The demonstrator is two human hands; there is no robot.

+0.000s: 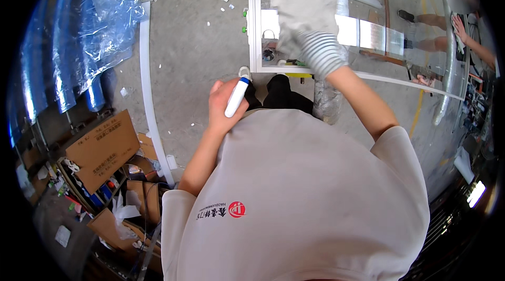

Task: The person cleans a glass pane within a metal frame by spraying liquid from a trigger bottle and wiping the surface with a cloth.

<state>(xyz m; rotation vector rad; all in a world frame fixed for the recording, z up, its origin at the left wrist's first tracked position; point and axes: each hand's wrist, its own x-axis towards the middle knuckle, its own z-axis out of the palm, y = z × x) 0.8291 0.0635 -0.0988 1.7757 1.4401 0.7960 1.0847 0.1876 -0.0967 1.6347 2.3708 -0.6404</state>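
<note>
My left hand (225, 103), bare, is closed around a white tube-shaped tool (238, 97) with a blue band near its upper end; its exact kind I cannot make out. My right hand (322, 54) wears a grey-and-white striped glove and reaches forward over a white-framed glass pane (254, 23). Bunched under the gloved fingers is a light grey cloth (305, 7), spread over the glass near the pane's left side. Motion smears those fingertips, but they appear to grip the cloth's lower part.
Another person's hand (459, 29) rests at the pane's far right end with a white cloth. Plastic-wrapped rolls (330, 102) stand below the glass. Blue film rolls (63, 49) lean at left, above cardboard boxes (102, 149). A long white strip (145, 81) crosses the littered floor.
</note>
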